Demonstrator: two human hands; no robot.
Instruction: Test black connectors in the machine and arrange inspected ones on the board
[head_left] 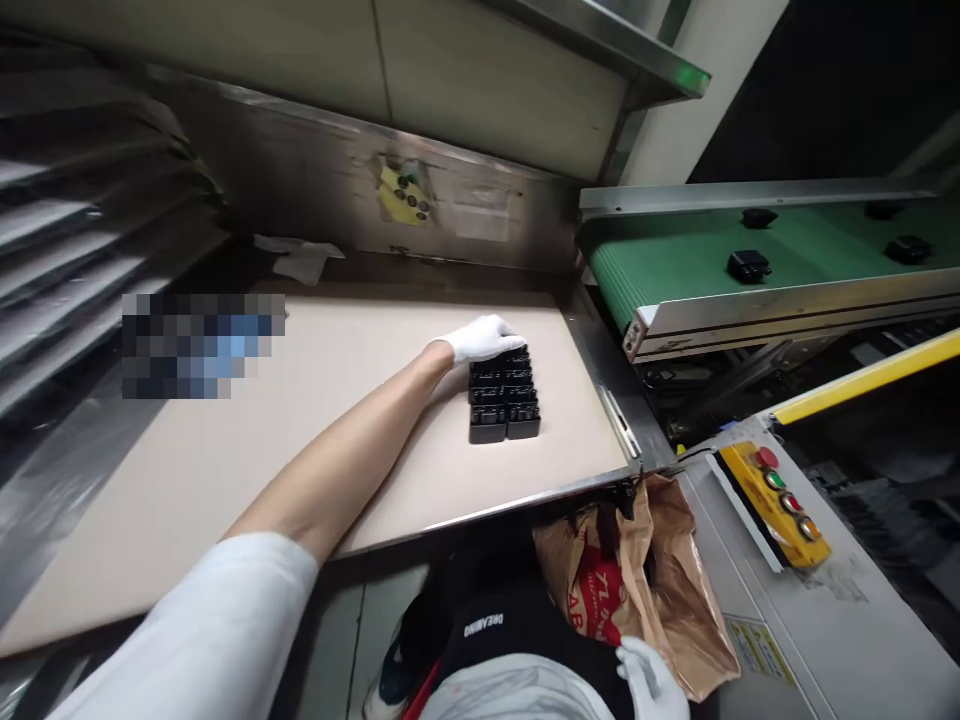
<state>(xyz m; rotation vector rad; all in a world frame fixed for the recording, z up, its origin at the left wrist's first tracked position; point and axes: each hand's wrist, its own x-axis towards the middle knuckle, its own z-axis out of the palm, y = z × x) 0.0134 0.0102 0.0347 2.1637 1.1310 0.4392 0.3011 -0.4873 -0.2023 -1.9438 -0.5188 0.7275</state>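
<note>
My left hand (484,340), in a white glove, reaches across the tan work surface (375,400) to the far end of a block of black plastic parts (504,405). Its fingers are closed over the farthest part there, and the fingertips are partly hidden. The parts stand close together in two columns of several each. At the lower right, my right hand (651,680), also gloved in white, hangs near my lap beside a brown paper bag (682,600). Its fingers are loosely bent and apart, with nothing seen in them.
On the right, a green conveyor belt (675,250) carries several black parts. A yellow button box (776,505) sits on a grey cabinet (847,620). Stacked trays (82,200) stand at left. A crumpled white sheet (304,260) lies at the back, below a metal wall (300,180).
</note>
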